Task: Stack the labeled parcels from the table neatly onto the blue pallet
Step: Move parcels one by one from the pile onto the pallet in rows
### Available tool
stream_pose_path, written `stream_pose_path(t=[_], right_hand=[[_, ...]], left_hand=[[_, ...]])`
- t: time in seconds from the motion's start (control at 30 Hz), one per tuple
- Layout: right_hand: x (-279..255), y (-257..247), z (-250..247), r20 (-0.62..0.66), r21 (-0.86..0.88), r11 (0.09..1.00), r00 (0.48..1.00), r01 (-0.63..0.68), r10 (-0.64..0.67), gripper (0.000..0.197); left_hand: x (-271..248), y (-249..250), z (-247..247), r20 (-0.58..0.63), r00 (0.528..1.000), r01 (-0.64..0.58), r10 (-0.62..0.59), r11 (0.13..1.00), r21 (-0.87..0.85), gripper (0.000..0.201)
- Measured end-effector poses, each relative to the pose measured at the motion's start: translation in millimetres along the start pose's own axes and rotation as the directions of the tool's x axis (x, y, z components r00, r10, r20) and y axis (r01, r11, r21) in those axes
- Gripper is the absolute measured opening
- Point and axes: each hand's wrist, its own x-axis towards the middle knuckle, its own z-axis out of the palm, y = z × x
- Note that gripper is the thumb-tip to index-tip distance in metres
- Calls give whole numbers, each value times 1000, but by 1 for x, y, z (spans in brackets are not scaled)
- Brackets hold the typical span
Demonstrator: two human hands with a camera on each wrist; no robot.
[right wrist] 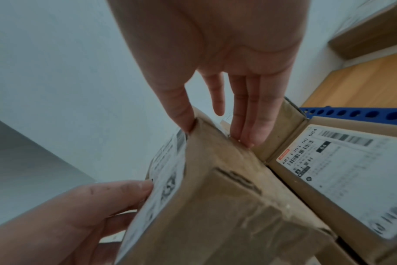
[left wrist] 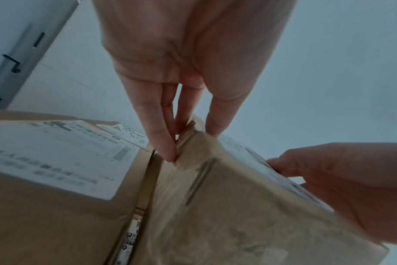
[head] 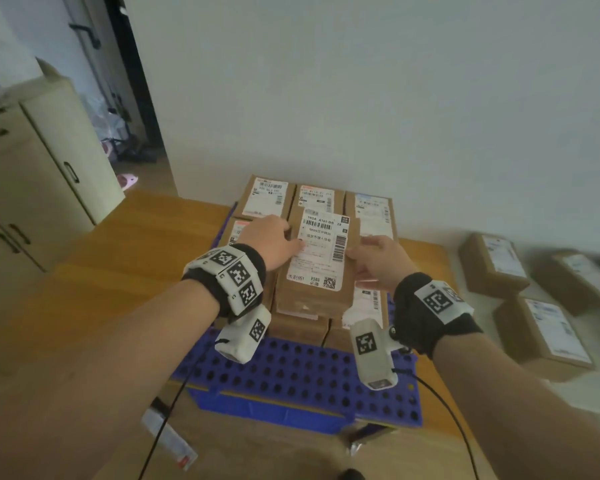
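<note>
Placing step: parcel (head: 317, 258) held over the boxes (head: 371, 213) on the pallet (head: 291, 368), left hand (head: 274, 242) and right hand (head: 378, 261) clasping its sides, thumbs on the label; next, probably lower squarely, then let go.

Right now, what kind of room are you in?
Probably a room in a home used for packing: a wooden floor, a cream cabinet, and labeled parcels stacked on a blue pallet.
</note>
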Motion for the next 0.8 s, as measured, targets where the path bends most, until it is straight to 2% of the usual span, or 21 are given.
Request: stream_pose_path(t=[0.1, 0.33, 0.47, 0.6, 0.67, 0.8], right_hand=[[-6, 3, 10, -47, 17, 999, 998, -34, 34, 51], [-2, 6, 34, -87, -4, 996, 992, -91, 90, 44], [3, 4, 40, -105, -96, 995, 994, -31, 21, 42], [5, 4, 41, -108, -215, 976, 994, -41, 18, 58], [3, 5, 42, -46, -281, 960, 999, -14, 2, 71], [-2, 4, 47, 74, -430, 901, 997, 52, -23, 93]], left_hand=[[0, -8, 1, 39, 998, -39, 39, 999, 0, 26], [-3, -9, 5, 96, 993, -61, 65, 997, -45, 33], [0, -12, 7, 75, 994, -87, 85, 996, 29, 29], [2, -20, 6, 22, 997, -70, 70, 998, 10, 27], [1, -25, 4, -37, 997, -70, 70, 998, 2, 29], [4, -44, 1, -140, 990, 5, 11, 993, 116, 49]])
